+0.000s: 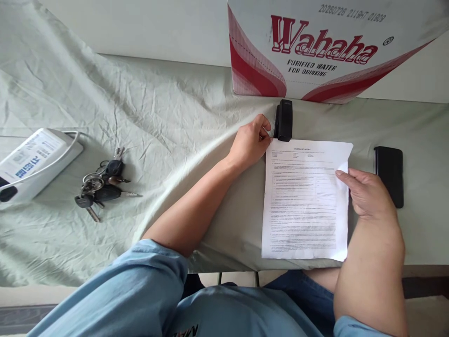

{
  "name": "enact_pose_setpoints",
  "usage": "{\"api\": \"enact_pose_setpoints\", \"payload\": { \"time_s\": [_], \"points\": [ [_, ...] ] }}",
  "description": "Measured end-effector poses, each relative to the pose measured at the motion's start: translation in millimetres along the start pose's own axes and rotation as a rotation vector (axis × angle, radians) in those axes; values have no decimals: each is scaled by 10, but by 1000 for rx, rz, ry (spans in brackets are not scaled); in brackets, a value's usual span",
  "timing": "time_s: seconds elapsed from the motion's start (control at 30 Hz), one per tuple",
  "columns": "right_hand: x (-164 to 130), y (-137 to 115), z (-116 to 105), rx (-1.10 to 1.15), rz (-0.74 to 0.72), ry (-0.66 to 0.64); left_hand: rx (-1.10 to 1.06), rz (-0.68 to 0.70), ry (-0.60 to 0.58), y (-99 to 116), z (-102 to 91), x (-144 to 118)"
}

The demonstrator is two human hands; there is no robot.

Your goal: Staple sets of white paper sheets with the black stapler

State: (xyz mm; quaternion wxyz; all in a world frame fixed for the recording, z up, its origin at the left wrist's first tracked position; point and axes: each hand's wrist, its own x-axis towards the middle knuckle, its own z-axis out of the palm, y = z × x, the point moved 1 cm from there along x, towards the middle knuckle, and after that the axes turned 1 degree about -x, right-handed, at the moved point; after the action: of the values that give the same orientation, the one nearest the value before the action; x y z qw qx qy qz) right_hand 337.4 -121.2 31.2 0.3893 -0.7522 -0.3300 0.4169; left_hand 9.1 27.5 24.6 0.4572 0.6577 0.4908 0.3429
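Note:
A printed paper (305, 210) headed "OVERLEAF NOTES" lies in front of me, possibly with further sheets beneath it. My right hand (370, 192) grips its right edge, thumb on top and fingers underneath. At the upper left corner of the paper is my left hand (250, 142), its fingers curled into a pinch. One fingertip touches that corner, but what lies between the fingers is hidden. Right beside these fingers stands a black stapler (286, 120), its near end at the paper's top edge.
Behind the stapler stands a Wahaha water carton (315, 51). A black phone-like object (389, 178) lies right of my right hand. Farther left are a bunch of keys (105, 182) and a white box-shaped device (35, 164) with a cable. A wrinkled pale green cloth (168, 117) covers the table.

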Motion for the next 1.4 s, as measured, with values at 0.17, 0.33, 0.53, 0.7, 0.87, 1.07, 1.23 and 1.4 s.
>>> {"api": "enact_pose_setpoints", "payload": {
  "time_s": [0.17,0.33,0.53,0.7,0.87,1.07,1.23,1.4],
  "points": [
    [-13,-35,26,21,29,42,60,32,17,-48,-6,-11],
    [-27,-73,39,30,44,55,114,288,3,-120,-29,4],
    [-19,-83,63,27,27,64,246,257,-51,-155,15,-28],
    [-78,-171,121,44,-22,55,305,203,-94,-66,5,-60],
    [-235,-229,-48,-40,45,-174,-7,172,-108,-49,-61,-16],
    [-228,-251,-62,86,-27,26,-261,-47,14,6,-108,17],
    [-128,-244,122,170,-88,185,-367,-163,-124,116,-175,-14],
    [-119,-230,172,177,-133,227,-264,-133,-213,138,-202,-20]
  ]
}}
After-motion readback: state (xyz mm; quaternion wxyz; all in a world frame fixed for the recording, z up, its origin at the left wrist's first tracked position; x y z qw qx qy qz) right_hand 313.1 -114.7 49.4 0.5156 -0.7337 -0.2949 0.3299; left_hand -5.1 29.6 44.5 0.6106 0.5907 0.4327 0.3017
